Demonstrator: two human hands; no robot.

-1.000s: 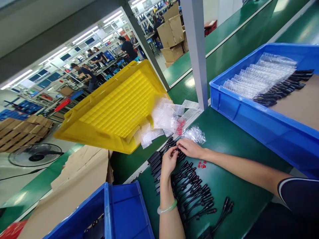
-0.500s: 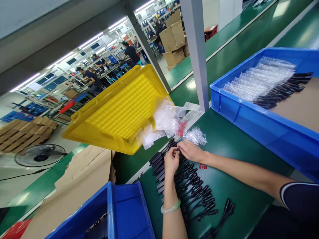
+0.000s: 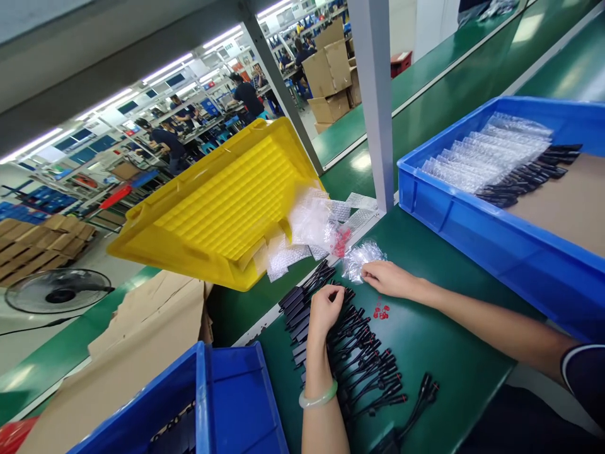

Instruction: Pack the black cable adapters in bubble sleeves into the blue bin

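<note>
My left hand point(image 3: 325, 309), with a pale green bangle on its wrist, is closed over the row of black cables point(image 3: 363, 350). A black connector end point(image 3: 348, 294) shows beside its fingertips; the hold itself is partly hidden. My right hand point(image 3: 388, 279) has its fingers pinched together at the edge of a pile of clear plastic pieces point(image 3: 362, 257). What sits in that pinch is too small to make out. Small red rings point(image 3: 380, 311) lie on the green table just below the right hand. One black cable point(image 3: 418, 403) lies apart, nearer to me.
A blue bin point(image 3: 472, 221) at right holds bubble-wrapped black cables. A tilted yellow tray point(image 3: 227, 202) stands behind, with bubble bags point(image 3: 309, 221) by its edge. Another blue bin point(image 3: 236, 397) is at lower left, near cardboard point(image 3: 142, 334). A grey post point(image 3: 373, 101) rises at the table's back edge.
My right hand has left the left hand's fingertips and moved right and slightly toward me, to the clear plastic pile. My left hand stays over the cables, nearly in place.
</note>
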